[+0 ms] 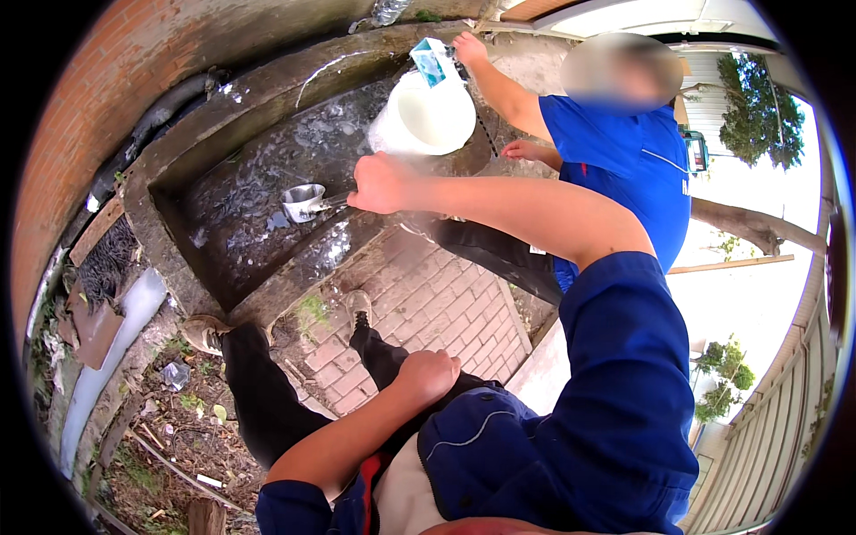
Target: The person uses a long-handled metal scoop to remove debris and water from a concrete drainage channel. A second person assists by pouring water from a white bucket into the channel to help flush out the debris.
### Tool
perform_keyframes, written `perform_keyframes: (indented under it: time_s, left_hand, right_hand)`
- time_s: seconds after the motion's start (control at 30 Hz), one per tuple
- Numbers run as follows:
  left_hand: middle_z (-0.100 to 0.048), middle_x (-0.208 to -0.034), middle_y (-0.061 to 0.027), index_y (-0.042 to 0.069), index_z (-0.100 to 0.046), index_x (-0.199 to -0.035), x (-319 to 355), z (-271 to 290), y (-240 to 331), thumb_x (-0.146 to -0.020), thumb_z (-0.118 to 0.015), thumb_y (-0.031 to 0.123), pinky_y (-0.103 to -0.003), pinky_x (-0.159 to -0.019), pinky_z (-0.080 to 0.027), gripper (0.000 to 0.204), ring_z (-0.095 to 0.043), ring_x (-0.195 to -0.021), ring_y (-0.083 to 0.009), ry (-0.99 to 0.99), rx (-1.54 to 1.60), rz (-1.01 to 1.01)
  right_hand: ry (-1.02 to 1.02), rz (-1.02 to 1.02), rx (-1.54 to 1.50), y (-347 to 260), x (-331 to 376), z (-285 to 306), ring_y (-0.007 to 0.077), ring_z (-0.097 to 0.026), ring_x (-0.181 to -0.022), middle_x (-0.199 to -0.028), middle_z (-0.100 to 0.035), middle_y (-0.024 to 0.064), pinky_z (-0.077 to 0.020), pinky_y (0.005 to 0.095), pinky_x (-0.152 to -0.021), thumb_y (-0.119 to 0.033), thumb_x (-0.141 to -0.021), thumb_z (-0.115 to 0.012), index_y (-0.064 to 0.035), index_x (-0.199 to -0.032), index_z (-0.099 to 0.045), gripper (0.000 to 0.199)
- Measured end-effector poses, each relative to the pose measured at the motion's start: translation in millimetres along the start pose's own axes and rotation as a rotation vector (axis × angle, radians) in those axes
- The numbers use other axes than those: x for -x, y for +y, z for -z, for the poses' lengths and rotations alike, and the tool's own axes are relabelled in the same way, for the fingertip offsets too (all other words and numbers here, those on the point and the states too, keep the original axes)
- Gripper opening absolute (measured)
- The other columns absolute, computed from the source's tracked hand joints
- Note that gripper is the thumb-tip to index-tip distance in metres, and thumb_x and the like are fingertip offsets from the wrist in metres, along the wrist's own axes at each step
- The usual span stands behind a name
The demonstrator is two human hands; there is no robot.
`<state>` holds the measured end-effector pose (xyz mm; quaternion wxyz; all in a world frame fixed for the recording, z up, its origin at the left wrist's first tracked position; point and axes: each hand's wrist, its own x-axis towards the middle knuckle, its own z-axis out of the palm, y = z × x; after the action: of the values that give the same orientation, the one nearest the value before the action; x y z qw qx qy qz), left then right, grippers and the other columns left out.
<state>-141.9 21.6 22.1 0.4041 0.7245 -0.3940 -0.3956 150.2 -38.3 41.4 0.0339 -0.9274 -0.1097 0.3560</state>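
My right hand point(378, 184) is wrapped round the dark handle of a small metal saucepan point(305, 201). The pan hangs over the low concrete trough point(168, 254), close to its near wall, and what it holds I cannot make out. Just beyond my right hand stands a white bucket point(392, 127) at the trough's right end. Down by my thigh, my left hand point(430, 376) rests curled, with nothing visible in it. A co-worker's hand point(468, 49) holds a light-blue and white rectangular container point(432, 62) at the bucket's far rim.
A co-worker in a blue shirt point(615, 152) leans in from the right. The trough's floor looks wet, with whitish patches. Brick paving point(428, 308) lies by my feet. A pale pipe-like piece point(111, 352) and litter lie at the left. Behind the trough rises a brick wall point(71, 116).
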Motion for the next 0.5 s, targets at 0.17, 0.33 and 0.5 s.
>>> perform_keyframes:
  time_s: [0.17, 0.33, 0.5]
  left_hand:
    - [-0.070, -0.085, -0.0193, 0.007, -0.070, -0.085, -0.3, -3.1, 2.4, -0.099, -0.043, 0.024, -0.051, -0.068, -0.055, 0.035, -0.070, -0.076, -0.0381, 0.047, -0.001, 0.037]
    - [-0.071, -0.086, -0.0198, 0.007, -0.071, -0.086, -1.1, -2.2, 3.0, -0.099, -0.044, 0.024, -0.050, -0.069, -0.056, 0.035, -0.071, -0.078, -0.0382, 0.022, -0.001, 0.047]
    - [-0.072, -0.084, -0.0191, 0.007, -0.071, -0.085, 3.0, 1.1, 4.3, -0.098, -0.045, 0.024, -0.050, -0.069, -0.056, 0.034, -0.071, -0.077, -0.0382, 0.038, -0.010, 0.024]
  right_hand:
    - [0.007, -0.007, -0.007, 4.6, -0.3, -4.4, 0.0401, -0.071, -0.094, -0.094, -0.073, 0.0246, -0.0577, 0.0460, -0.086, -0.033, -0.084, -0.069, 0.0046, -0.085, -0.075, 0.038]
    - [0.027, 0.023, 0.008, 9.7, 2.9, -7.2, 0.0406, -0.071, -0.094, -0.093, -0.073, 0.0247, -0.0574, 0.0463, -0.086, -0.032, -0.084, -0.069, 0.0045, -0.084, -0.075, 0.037]
    - [-0.005, 0.019, 0.009, 10.3, 0.4, -6.6, 0.0406, -0.070, -0.096, -0.093, -0.073, 0.0249, -0.0568, 0.0467, -0.087, -0.033, -0.085, -0.069, 0.0041, -0.083, -0.075, 0.038]
